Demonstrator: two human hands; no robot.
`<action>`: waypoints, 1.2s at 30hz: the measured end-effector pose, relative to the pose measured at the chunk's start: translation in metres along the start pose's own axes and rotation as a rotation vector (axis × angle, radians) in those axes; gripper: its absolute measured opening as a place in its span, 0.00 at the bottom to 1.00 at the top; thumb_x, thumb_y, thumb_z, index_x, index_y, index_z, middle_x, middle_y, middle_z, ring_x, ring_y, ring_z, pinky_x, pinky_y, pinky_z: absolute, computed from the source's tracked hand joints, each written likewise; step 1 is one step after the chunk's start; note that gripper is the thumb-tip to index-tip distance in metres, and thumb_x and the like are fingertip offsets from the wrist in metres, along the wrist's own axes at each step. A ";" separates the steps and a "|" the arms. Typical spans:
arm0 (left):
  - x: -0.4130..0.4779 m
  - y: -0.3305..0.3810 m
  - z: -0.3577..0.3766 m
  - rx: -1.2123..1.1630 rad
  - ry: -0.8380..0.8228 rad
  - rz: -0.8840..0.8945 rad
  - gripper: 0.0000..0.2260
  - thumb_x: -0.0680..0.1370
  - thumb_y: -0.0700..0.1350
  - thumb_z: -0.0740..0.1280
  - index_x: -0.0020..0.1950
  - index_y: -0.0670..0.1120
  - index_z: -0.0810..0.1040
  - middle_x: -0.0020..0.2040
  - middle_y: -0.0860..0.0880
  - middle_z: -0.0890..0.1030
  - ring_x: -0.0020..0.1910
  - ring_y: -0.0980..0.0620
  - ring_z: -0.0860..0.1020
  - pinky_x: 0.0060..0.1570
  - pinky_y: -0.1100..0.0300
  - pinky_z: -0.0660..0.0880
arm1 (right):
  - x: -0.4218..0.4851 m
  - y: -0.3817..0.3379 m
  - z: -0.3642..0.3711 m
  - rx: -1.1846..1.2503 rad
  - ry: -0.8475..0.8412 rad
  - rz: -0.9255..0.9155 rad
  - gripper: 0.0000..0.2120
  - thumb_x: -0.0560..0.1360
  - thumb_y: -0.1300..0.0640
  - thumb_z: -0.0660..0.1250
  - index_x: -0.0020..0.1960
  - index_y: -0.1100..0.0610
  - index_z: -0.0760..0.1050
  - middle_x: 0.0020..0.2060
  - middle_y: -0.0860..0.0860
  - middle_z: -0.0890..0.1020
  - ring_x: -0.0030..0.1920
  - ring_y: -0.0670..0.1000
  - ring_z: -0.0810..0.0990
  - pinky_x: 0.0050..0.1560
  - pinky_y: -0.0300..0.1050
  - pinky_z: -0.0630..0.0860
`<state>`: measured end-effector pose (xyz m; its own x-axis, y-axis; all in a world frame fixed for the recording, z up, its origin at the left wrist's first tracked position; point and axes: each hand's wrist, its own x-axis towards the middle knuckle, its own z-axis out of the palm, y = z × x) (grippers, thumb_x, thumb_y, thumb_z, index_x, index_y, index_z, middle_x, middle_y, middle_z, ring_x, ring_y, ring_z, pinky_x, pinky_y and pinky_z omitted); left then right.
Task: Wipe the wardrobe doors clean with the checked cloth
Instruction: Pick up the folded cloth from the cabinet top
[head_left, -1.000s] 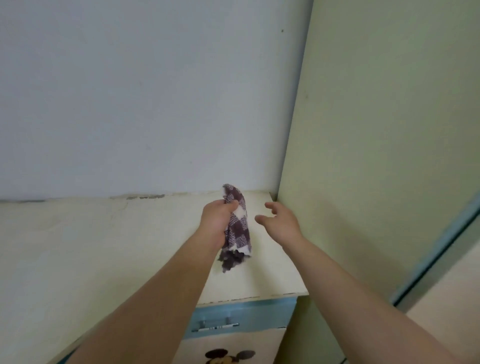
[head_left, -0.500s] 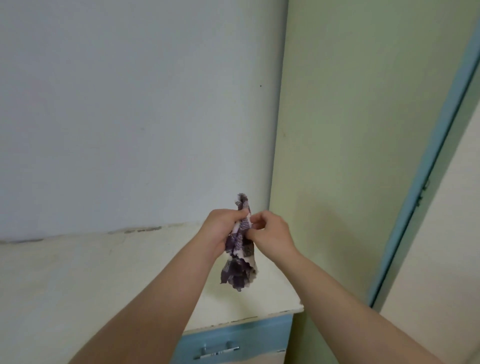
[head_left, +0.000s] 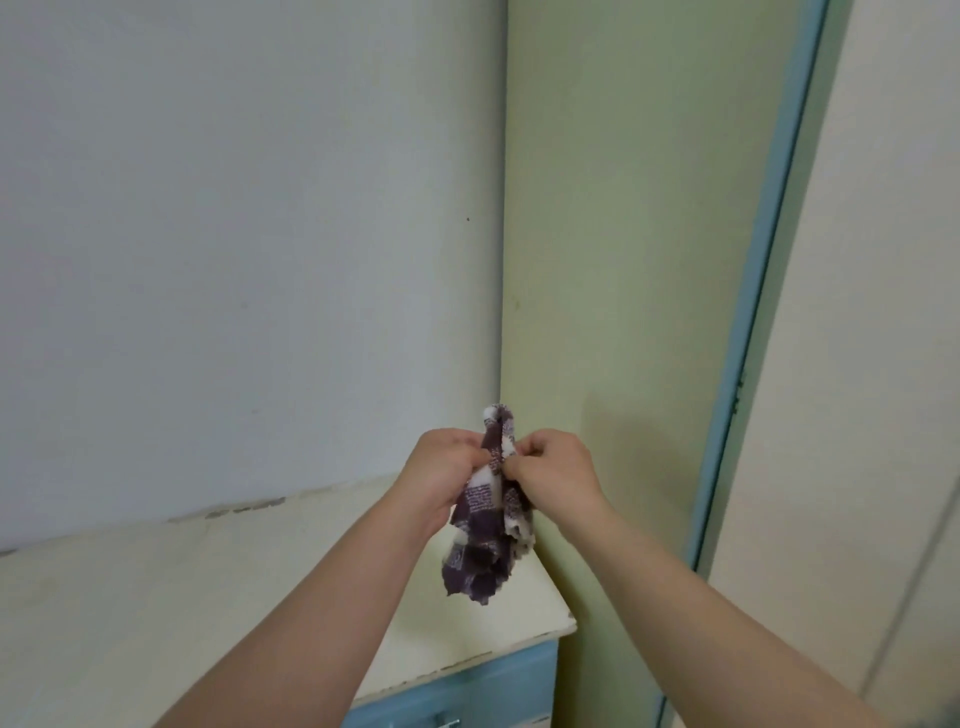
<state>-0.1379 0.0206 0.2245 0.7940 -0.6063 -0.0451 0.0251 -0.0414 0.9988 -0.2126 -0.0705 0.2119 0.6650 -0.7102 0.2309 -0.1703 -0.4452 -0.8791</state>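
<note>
Since a second ago the right hand (head_left: 556, 473) has closed the gap: it was open and apart from the cloth, and it now meets the left hand (head_left: 441, 475). Both hands are together, fingers curled, pinching the purple-and-white checked woven cloth (head_left: 480, 545) near its top. The view has also swung right, so more of the cream wardrobe door (head_left: 883, 364) shows.

Position: the cloth hangs in the air above the right end of the cream-painted chest top (head_left: 208, 597), just beside the pale green wardrobe side panel (head_left: 623, 260). It touches no door.

Handling, as judged:
- Soft, light and limp; it hangs bunched in loose folds and will not hold a shape.
- Not fragile; the likely fault is that it crumples or slides under the fingers.
- Take it by the upper edge or corners, spread it flat, then back it with the palm before pressing it to a door.

Not determinable:
- The fingertips of both hands are buried in the folds.
- The cloth's full extent, and whether it is damp.
- Any dirt on the door; the door and the blue edge strip (head_left: 763, 260) are cut off at the frame edges.
- The blue drawer front (head_left: 467, 691) is cut off below.
</note>
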 end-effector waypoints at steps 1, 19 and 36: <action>-0.003 0.001 0.003 0.017 0.000 0.013 0.11 0.72 0.26 0.59 0.42 0.36 0.79 0.38 0.38 0.80 0.35 0.45 0.77 0.37 0.58 0.75 | -0.002 -0.001 -0.003 0.003 0.002 -0.003 0.03 0.66 0.64 0.66 0.33 0.62 0.76 0.28 0.52 0.74 0.32 0.51 0.71 0.34 0.42 0.67; -0.049 0.067 0.047 0.250 -0.140 0.169 0.06 0.70 0.33 0.70 0.44 0.40 0.80 0.34 0.44 0.83 0.31 0.49 0.81 0.33 0.59 0.77 | -0.024 -0.011 -0.164 0.110 -0.118 -0.143 0.06 0.68 0.68 0.66 0.45 0.62 0.74 0.40 0.59 0.76 0.40 0.58 0.76 0.45 0.53 0.72; -0.119 0.104 0.242 0.470 0.014 0.501 0.02 0.70 0.38 0.73 0.41 0.43 0.83 0.40 0.47 0.83 0.44 0.49 0.81 0.52 0.53 0.76 | -0.044 0.060 -0.397 0.034 -0.071 -0.235 0.06 0.71 0.66 0.70 0.41 0.56 0.78 0.37 0.53 0.81 0.37 0.52 0.79 0.42 0.47 0.75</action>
<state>-0.3766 -0.1037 0.3298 0.6490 -0.6322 0.4233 -0.6107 -0.1010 0.7854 -0.5409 -0.2829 0.3147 0.7330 -0.5485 0.4023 0.0194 -0.5743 -0.8184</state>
